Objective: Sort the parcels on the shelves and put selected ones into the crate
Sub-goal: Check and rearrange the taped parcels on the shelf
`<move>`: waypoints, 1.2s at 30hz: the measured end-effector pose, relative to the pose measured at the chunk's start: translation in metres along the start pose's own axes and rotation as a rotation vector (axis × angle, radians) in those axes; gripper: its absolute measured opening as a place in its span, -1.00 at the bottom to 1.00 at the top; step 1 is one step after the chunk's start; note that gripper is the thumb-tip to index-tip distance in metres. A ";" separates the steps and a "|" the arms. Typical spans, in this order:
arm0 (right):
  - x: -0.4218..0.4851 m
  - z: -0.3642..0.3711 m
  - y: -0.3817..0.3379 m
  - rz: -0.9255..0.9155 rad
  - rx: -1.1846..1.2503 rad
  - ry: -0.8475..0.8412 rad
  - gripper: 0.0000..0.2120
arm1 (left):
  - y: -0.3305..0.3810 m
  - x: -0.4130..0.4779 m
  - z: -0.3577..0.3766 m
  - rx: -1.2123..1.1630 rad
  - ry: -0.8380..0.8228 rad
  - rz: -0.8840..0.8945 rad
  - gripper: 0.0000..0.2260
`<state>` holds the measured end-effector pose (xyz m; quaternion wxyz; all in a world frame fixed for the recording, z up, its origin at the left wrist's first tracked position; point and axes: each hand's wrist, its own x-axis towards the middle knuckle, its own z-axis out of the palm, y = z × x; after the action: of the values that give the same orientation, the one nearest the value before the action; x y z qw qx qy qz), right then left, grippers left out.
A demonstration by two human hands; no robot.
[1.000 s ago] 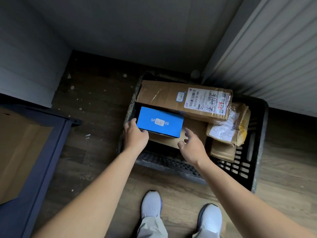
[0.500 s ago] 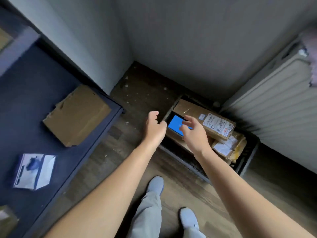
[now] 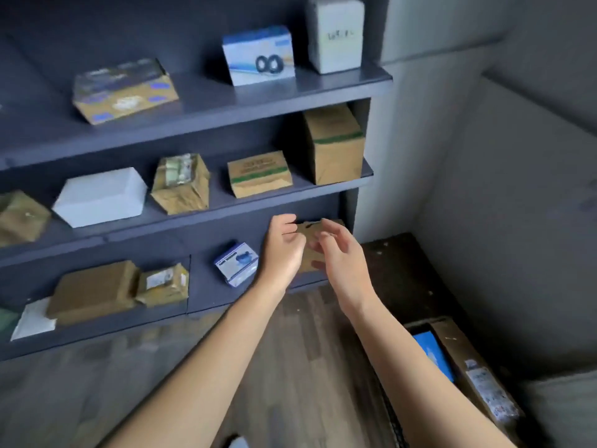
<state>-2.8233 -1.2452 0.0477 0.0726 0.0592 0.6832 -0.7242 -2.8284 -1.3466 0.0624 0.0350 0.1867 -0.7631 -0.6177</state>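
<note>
- Hovering before the bottom shelf [image 3: 203, 295], both hands flank a brown box [image 3: 308, 228] at its right end.
- Left hand [image 3: 284, 247]: fingers curled by the box's left edge; grip unclear through blur.
- Right hand [image 3: 340, 253]: fingers loose and spread, holding nothing.
- Crate [image 3: 392, 412], lower right on the floor, holds a blue box [image 3: 433, 354] and a long parcel [image 3: 478, 376].

Two bare forearms [image 3: 226, 357], uncovered all the way down to the frame's bottom edge. Left hand [image 3: 284, 250] and right hand [image 3: 339, 253] bare too (fingers motion-blurred). Small pale grey patch [image 3: 238, 442] at the bottom edge: shoe or trouser leg, can't tell which.
</note>
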 end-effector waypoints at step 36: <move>-0.095 0.795 -0.130 -0.397 0.007 -0.519 -0.75 | 0.008 0.064 -0.813 -0.082 0.639 0.294 -0.71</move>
<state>-2.7430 -2.0293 0.2398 0.1016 -0.2617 0.6376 -0.7174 -2.6592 -2.1224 0.2497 0.3681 0.2571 -0.7069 -0.5466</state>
